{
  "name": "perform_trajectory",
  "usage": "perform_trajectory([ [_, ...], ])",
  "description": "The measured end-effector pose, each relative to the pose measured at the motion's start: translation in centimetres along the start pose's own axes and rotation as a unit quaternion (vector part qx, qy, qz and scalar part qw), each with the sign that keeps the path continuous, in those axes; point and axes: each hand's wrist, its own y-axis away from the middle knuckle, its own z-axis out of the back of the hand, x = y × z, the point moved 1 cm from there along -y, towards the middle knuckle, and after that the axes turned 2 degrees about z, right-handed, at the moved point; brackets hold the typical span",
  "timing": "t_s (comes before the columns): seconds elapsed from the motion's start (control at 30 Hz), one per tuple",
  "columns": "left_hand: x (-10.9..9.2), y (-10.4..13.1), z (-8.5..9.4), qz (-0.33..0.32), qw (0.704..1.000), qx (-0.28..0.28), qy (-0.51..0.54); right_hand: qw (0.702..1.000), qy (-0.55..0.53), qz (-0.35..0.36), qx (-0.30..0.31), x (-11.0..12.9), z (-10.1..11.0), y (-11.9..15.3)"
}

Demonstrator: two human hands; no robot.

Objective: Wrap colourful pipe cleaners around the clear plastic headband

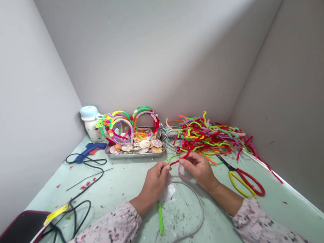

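Observation:
A red pipe cleaner [174, 163] stretches between my two hands. My left hand [156, 179] pinches one end of it, and my right hand [199, 169] is closed on it farther along, with a red length rising above the fingers. Below my hands a grey headband [201, 207] lies curved on the table. A bright green pipe cleaner piece [160, 219] lies beneath my left wrist. Pink [182, 174] and light green pieces show beside my right fingers.
Colourful pipe cleaners [207, 133] are heaped at the back right, near scissors [241, 180]. A metal tray [136, 155] holds shells and wrapped headbands. Leftward are a white jar [92, 126], a blue glue gun [86, 152], black cords [94, 182] and a dark flat object [19, 237].

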Motion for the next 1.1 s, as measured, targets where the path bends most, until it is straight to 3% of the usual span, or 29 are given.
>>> perform_trajectory([
  [0.2,0.3,-0.1,-0.1,-0.008,1.000,-0.016,-0.011,0.999,-0.042,-0.011,0.028,0.3,-0.2,0.1],
  [0.4,0.2,0.0,0.0,-0.006,0.999,-0.037,-0.021,0.991,-0.068,-0.030,0.107,-0.1,-0.4,0.4],
  [0.57,-0.2,-0.1,0.1,-0.023,0.998,-0.062,-0.014,0.989,-0.069,-0.053,0.122,-0.8,-0.6,0.3],
  [0.83,-0.9,-0.4,1.3,-0.037,0.991,-0.109,-0.067,0.987,-0.124,-0.100,0.012,0.1,-0.1,-0.5],
  [1.1,-0.2,-0.7,1.9,-0.017,0.990,-0.128,-0.050,0.985,-0.149,-0.089,-0.005,-0.8,0.1,-0.8],
])
